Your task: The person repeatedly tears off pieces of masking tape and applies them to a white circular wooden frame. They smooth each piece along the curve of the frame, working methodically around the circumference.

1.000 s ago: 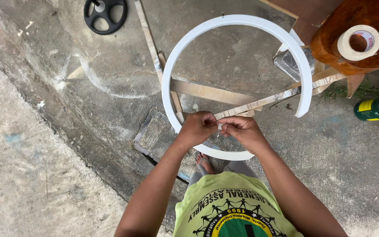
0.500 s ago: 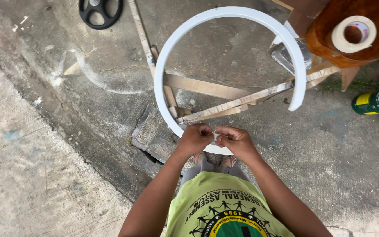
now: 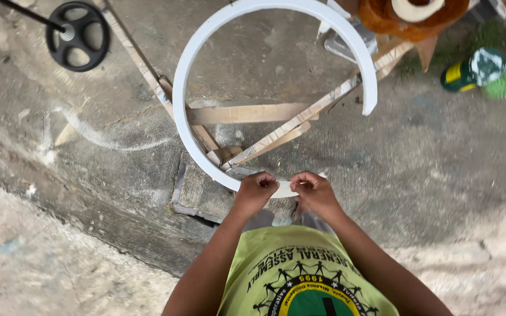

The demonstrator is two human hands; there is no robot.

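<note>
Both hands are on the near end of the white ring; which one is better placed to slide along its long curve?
Left, probably. The left hand grips the white ring where the arc runs on unbroken; the right hand sits at its cut end.

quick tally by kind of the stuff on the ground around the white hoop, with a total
white open hoop, held at its near end by left hand and right hand: 1
black wheel: 1
wooden strips, crossing under the hoop: at least 3
green-and-yellow can: 1
brown stool at the top edge, partly cut off: 1
total: at least 7
</note>
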